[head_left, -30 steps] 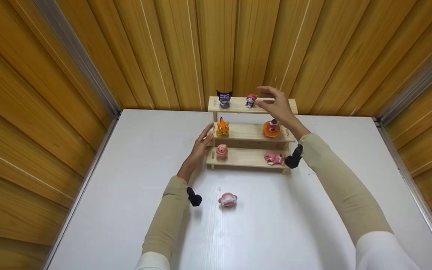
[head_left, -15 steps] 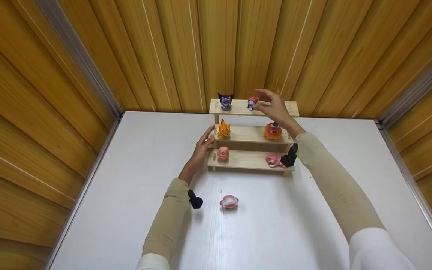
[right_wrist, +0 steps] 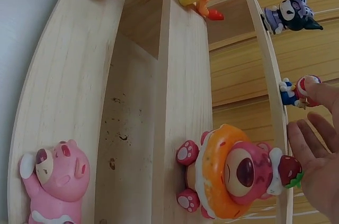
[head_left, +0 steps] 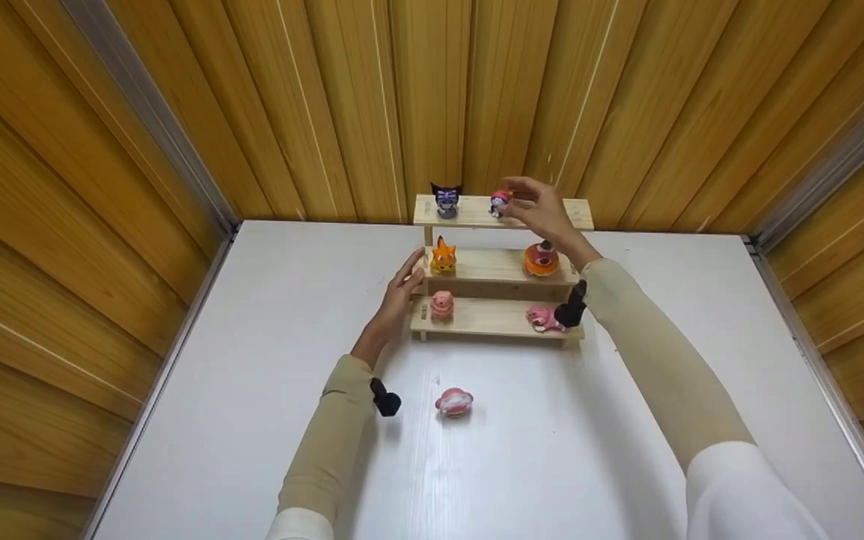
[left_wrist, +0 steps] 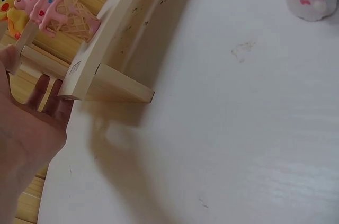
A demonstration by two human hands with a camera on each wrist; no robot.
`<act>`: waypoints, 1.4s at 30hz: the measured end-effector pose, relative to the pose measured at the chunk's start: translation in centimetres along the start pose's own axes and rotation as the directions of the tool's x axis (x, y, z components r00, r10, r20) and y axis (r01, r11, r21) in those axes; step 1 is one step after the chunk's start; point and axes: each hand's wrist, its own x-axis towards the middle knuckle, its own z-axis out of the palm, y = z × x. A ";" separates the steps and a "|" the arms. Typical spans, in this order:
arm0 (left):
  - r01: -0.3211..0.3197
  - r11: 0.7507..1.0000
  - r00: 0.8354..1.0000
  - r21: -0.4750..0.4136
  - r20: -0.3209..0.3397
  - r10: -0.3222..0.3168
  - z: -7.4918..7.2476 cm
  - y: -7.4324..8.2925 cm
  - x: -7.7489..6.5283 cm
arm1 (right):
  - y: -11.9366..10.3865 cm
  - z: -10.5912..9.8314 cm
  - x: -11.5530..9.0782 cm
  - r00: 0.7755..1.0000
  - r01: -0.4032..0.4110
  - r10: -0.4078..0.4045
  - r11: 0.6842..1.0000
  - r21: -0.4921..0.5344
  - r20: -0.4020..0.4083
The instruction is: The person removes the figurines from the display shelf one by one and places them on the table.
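Observation:
A three-tier wooden shelf (head_left: 507, 322) bears several small figurines. My right hand (head_left: 544, 214) is at its top tier, thumb and fingers around a small red-hatted figurine (head_left: 500, 201); in the right wrist view the thumb overlaps the hat of this figurine (right_wrist: 288, 94). To its left stands a black-and-purple figurine (head_left: 446, 201). My left hand (head_left: 400, 289) rests at the shelf's left side, fingers extended, holding nothing; the left wrist view has its fingertips right at the end of the lowest board (left_wrist: 82, 78). Nearest to it are an orange-and-yellow figurine (head_left: 443, 256) and a pink ice-cream-cone figurine (head_left: 442, 306).
A pink bear in an orange ring (head_left: 541, 259) sits at the middle tier's right; a lying pink bear (head_left: 543, 318) is below it, partly behind the black wrist camera (head_left: 571, 306). A pink-and-white figurine (head_left: 454, 403) lies on the white table (head_left: 289, 315). Wood-panelled walls enclose the table.
My right hand has moved slightly left, its thumb now overlapping the red-hatted figurine. My left hand keeps its place at the shelf's side. The whole view shifts a little.

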 end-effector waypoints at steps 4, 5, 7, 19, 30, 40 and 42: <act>0.003 1.000 1.000 0.009 -0.002 -0.003 0.0 0.0 -0.1 | -0.1 0.5 0.1 1.000 0.018 -0.018 1.000 -0.016 -0.013; 0.000 1.000 1.000 0.006 -0.001 0.000 0.1 0.0 -0.1 | -0.1 0.5 0.1 1.000 0.023 -0.024 0.999 -0.026 -0.015; -0.003 1.000 1.000 -0.001 -0.001 0.003 0.2 0.0 -0.1 | -0.1 0.5 0.1 0.999 0.030 -0.030 0.998 -0.049 -0.014; -0.013 1.000 1.000 -0.020 0.012 0.014 -0.1 -0.1 0.0 | -0.3 0.4 0.3 1.000 0.020 -0.018 0.995 -0.094 0.021; -0.017 1.000 1.000 -0.026 0.004 0.017 0.1 0.0 0.4 | -0.1 -0.2 0.2 1.000 0.002 -0.003 0.995 -0.101 -0.005; -0.020 1.000 1.000 -0.001 0.012 0.020 0.7 0.3 1.0 | -0.5 -1.4 -0.6 1.000 -0.031 0.031 0.999 -0.044 -0.006; -0.015 1.000 1.000 -0.001 0.013 0.015 0.7 0.2 1.1 | -0.2 -1.6 -0.4 1.000 -0.025 0.024 0.998 -0.059 -0.020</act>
